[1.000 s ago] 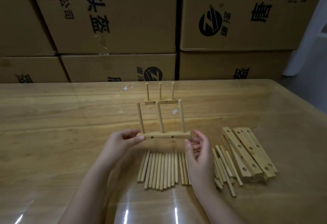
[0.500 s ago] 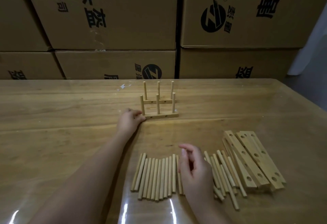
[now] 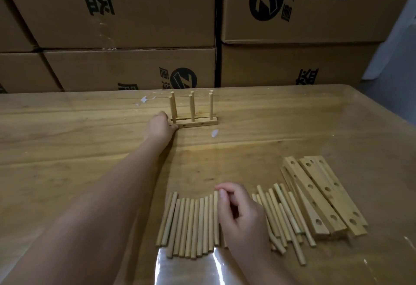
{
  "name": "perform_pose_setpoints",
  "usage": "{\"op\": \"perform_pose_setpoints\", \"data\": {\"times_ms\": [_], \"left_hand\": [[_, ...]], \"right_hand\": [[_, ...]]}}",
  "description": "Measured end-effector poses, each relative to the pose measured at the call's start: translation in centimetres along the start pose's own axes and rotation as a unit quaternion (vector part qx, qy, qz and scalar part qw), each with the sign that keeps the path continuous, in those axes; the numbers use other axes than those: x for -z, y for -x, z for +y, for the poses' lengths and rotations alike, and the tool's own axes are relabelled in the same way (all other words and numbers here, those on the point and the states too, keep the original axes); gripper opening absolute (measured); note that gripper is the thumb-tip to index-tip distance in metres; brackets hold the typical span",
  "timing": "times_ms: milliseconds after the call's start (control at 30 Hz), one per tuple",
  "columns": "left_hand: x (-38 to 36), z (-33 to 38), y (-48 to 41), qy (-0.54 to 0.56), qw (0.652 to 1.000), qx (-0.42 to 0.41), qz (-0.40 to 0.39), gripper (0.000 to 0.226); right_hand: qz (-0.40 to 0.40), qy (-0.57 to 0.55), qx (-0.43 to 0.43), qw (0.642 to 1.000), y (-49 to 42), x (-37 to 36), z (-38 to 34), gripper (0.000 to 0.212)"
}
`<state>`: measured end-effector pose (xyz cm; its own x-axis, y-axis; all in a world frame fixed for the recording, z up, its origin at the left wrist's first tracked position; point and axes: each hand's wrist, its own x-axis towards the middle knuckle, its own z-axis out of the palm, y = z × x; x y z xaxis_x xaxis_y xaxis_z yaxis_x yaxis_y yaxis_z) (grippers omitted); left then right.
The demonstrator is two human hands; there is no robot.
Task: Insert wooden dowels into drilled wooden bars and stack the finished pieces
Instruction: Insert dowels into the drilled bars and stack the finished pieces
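Note:
A finished bar (image 3: 198, 124) with three upright dowels stands at the far middle of the table, pressed against a second finished piece (image 3: 195, 118) just behind it. My left hand (image 3: 160, 126) reaches out and grips the front bar's left end. Loose dowels (image 3: 191, 224) lie in a neat row near me, and a messier heap of dowels (image 3: 283, 212) lies to their right. My right hand (image 3: 240, 215) hovers over the row with fingers loosely curled, its fingertips touching one dowel's far end. Several drilled bars (image 3: 322, 194) are piled at the right.
The wooden table (image 3: 67, 149) has a glossy cover, with small white scraps (image 3: 215, 133) near the finished pieces. Stacked cardboard boxes (image 3: 126, 14) form a wall right behind the table's far edge. The table's right edge (image 3: 382, 109) slants away.
My left hand carried the finished bar from in front of me to the far middle and set it against the other finished piece. My right hand let go and dropped to the loose dowels.

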<state>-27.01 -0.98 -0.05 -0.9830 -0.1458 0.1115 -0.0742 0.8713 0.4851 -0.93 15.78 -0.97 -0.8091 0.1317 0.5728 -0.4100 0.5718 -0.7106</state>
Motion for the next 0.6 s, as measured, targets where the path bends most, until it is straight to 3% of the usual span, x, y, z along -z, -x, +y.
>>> {"op": "perform_pose_setpoints", "data": {"times_ms": [233,600], "left_hand": [[-0.5,0.3,-1.6,-0.068,0.998,-0.002,-0.013,0.047],[-1.2,0.8,-2.2,-0.057,0.998,0.008,0.008,0.048]], "right_hand": [[0.008,0.0,0.015,1.0,0.0,-0.3,0.4,0.013],[0.025,0.018,0.02,0.999,-0.2,-0.5,0.4,0.014]]}}
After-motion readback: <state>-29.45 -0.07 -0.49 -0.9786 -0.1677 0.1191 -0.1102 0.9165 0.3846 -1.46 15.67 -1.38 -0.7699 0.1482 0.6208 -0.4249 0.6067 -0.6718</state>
